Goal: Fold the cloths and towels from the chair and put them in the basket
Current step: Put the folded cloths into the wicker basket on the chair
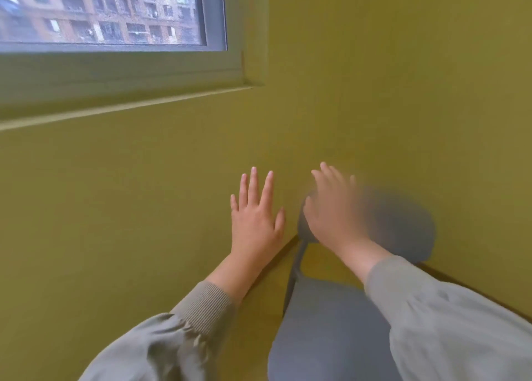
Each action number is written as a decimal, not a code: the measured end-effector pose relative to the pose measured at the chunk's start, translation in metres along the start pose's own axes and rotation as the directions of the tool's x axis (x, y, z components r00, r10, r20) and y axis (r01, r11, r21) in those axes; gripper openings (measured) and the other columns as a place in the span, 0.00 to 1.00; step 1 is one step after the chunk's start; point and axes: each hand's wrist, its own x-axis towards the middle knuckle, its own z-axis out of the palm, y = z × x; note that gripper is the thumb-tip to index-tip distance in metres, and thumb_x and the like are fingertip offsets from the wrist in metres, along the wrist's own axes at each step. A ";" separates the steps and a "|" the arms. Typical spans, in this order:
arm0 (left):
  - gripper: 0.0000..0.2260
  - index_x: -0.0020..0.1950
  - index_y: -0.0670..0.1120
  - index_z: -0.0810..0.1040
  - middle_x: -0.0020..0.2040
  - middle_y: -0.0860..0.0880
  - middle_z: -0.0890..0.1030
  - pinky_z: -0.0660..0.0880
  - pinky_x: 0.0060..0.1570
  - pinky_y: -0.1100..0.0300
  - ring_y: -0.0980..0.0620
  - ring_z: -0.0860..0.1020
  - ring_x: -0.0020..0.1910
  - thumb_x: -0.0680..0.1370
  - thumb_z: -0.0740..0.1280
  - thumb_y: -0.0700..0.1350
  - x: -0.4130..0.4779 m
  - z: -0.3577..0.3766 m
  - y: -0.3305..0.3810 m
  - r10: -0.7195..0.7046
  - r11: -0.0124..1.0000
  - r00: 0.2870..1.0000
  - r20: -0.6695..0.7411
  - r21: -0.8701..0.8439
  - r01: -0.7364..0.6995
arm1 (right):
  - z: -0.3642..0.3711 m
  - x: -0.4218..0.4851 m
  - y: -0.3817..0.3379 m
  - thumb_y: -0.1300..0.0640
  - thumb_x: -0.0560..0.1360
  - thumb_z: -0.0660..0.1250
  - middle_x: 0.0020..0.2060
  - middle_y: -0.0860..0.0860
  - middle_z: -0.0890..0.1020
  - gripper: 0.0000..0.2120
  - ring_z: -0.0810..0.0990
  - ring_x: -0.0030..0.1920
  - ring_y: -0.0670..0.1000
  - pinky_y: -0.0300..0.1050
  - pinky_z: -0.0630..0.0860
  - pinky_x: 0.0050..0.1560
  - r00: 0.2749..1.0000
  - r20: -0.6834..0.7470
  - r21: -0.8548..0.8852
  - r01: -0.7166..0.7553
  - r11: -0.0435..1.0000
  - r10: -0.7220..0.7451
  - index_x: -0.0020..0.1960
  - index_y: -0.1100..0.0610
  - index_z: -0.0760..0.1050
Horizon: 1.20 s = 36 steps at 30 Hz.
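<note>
A grey chair stands in the room's corner, its seat [322, 331] at the bottom middle and its rounded backrest [403, 225] blurred against the wall. My left hand [254, 219] is raised in front of the green wall with its fingers straight and spread, holding nothing. My right hand [334, 210] is blurred, with straight fingers, in front of the left end of the backrest, and holds nothing. No cloth, towel or basket is in view.
Olive-green walls [144, 208] meet in a corner behind the chair. A window [100, 12] with a deep sill [115, 107] sits at the upper left, with apartment blocks outside. A strip of green floor shows beside the seat.
</note>
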 end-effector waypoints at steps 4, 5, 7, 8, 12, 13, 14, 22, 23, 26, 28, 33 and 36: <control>0.29 0.78 0.52 0.50 0.79 0.47 0.47 0.47 0.72 0.46 0.49 0.43 0.77 0.79 0.57 0.51 0.032 -0.030 -0.029 -0.061 0.995 0.998 0.025 0.082 0.059 | 0.016 0.054 -0.021 0.54 0.76 0.60 0.71 0.59 0.68 0.23 0.65 0.72 0.59 0.63 0.56 0.71 0.994 0.111 0.080 0.005 0.997 -0.014 0.69 0.62 0.68; 0.29 0.78 0.51 0.51 0.79 0.47 0.49 0.48 0.72 0.46 0.48 0.44 0.77 0.78 0.57 0.50 0.039 -0.049 -0.031 -0.069 0.992 0.998 0.008 0.102 0.068 | 0.013 0.066 -0.032 0.54 0.76 0.61 0.71 0.59 0.67 0.23 0.64 0.72 0.58 0.62 0.55 0.71 0.991 0.134 0.098 0.012 0.995 -0.025 0.69 0.62 0.68; 0.29 0.77 0.50 0.53 0.78 0.46 0.50 0.49 0.72 0.44 0.47 0.46 0.77 0.77 0.56 0.50 0.052 -0.097 -0.036 -0.106 0.985 0.994 -0.027 0.133 0.109 | -0.004 0.090 -0.061 0.54 0.76 0.62 0.71 0.59 0.67 0.23 0.64 0.72 0.58 0.62 0.55 0.72 0.980 0.187 0.164 0.035 0.986 -0.066 0.69 0.62 0.68; 0.28 0.77 0.50 0.53 0.78 0.46 0.51 0.50 0.72 0.44 0.47 0.47 0.77 0.77 0.56 0.50 0.057 -0.127 -0.038 -0.139 0.977 0.989 -0.056 0.154 0.146 | -0.016 0.105 -0.083 0.54 0.76 0.61 0.71 0.59 0.67 0.23 0.64 0.72 0.59 0.62 0.56 0.72 0.976 0.191 0.208 0.060 0.976 -0.101 0.69 0.62 0.68; 0.28 0.77 0.50 0.54 0.78 0.46 0.51 0.51 0.71 0.41 0.46 0.48 0.77 0.77 0.56 0.50 0.059 -0.223 -0.056 -0.214 0.931 0.964 -0.157 0.267 0.250 | -0.052 0.140 -0.167 0.52 0.74 0.57 0.68 0.60 0.70 0.24 0.68 0.69 0.60 0.62 0.61 0.69 0.958 0.179 0.372 0.146 0.917 -0.225 0.66 0.62 0.70; 0.28 0.76 0.49 0.55 0.78 0.46 0.52 0.52 0.71 0.39 0.46 0.49 0.77 0.76 0.56 0.49 0.056 -0.248 -0.064 -0.197 0.915 0.967 -0.162 0.323 0.241 | -0.061 0.146 -0.191 0.52 0.74 0.56 0.68 0.59 0.70 0.24 0.68 0.69 0.60 0.62 0.61 0.69 0.948 0.173 0.414 0.176 0.893 -0.267 0.66 0.62 0.70; 0.28 0.76 0.49 0.56 0.78 0.46 0.52 0.53 0.70 0.38 0.45 0.49 0.77 0.76 0.56 0.49 0.051 -0.277 -0.073 -0.188 0.894 0.969 -0.159 0.381 0.236 | -0.069 0.153 -0.220 0.52 0.74 0.57 0.68 0.60 0.70 0.23 0.68 0.69 0.60 0.62 0.61 0.69 0.934 0.152 0.464 0.221 0.858 -0.323 0.66 0.62 0.70; 0.29 0.76 0.49 0.55 0.78 0.45 0.50 0.45 0.69 0.38 0.44 0.47 0.77 0.76 0.58 0.48 -0.104 -0.484 -0.135 -0.340 0.638 0.864 -0.370 0.585 0.501 | -0.135 0.090 -0.461 0.57 0.73 0.66 0.68 0.59 0.69 0.23 0.66 0.70 0.60 0.60 0.60 0.71 0.796 0.011 0.681 0.437 0.588 -0.605 0.66 0.62 0.69; 0.30 0.76 0.49 0.54 0.78 0.46 0.49 0.44 0.69 0.38 0.44 0.46 0.77 0.75 0.60 0.48 -0.134 -0.511 -0.141 -0.364 0.608 0.851 -0.379 0.595 0.526 | -0.145 0.072 -0.493 0.57 0.73 0.67 0.68 0.60 0.70 0.23 0.67 0.69 0.60 0.61 0.61 0.70 0.773 -0.009 0.698 0.459 0.550 -0.634 0.66 0.63 0.70; 0.33 0.76 0.50 0.49 0.78 0.48 0.44 0.39 0.69 0.39 0.46 0.40 0.77 0.76 0.63 0.47 -0.217 -0.584 -0.154 -0.458 0.465 0.779 -0.427 0.632 0.620 | -0.173 0.026 -0.581 0.58 0.73 0.66 0.67 0.61 0.70 0.23 0.67 0.69 0.61 0.61 0.61 0.70 0.718 -0.070 0.735 0.506 0.451 -0.692 0.66 0.63 0.69; 0.35 0.76 0.51 0.46 0.78 0.48 0.42 0.36 0.69 0.41 0.47 0.37 0.76 0.76 0.63 0.47 -0.277 -0.632 -0.159 -0.525 0.350 0.719 -0.455 0.654 0.670 | -0.192 -0.011 -0.637 0.58 0.73 0.66 0.68 0.61 0.69 0.22 0.66 0.69 0.62 0.61 0.61 0.70 0.665 -0.089 0.763 0.525 0.378 -0.742 0.66 0.63 0.69; 0.34 0.77 0.49 0.50 0.78 0.43 0.50 0.46 0.70 0.38 0.43 0.46 0.77 0.76 0.64 0.49 -0.425 -0.722 -0.144 -0.637 0.078 0.503 -0.584 0.600 0.796 | -0.246 -0.134 -0.756 0.55 0.74 0.64 0.70 0.59 0.68 0.25 0.65 0.70 0.60 0.56 0.60 0.72 0.483 -0.097 0.813 0.543 0.210 -0.870 0.68 0.63 0.67; 0.32 0.78 0.48 0.50 0.79 0.43 0.47 0.49 0.71 0.38 0.43 0.45 0.77 0.78 0.59 0.52 -0.493 -0.752 -0.140 -0.687 -0.050 0.367 -0.627 0.545 0.837 | -0.271 -0.201 -0.805 0.54 0.74 0.64 0.70 0.58 0.68 0.25 0.64 0.71 0.59 0.54 0.59 0.72 0.383 -0.116 0.829 0.546 0.123 -0.916 0.69 0.62 0.67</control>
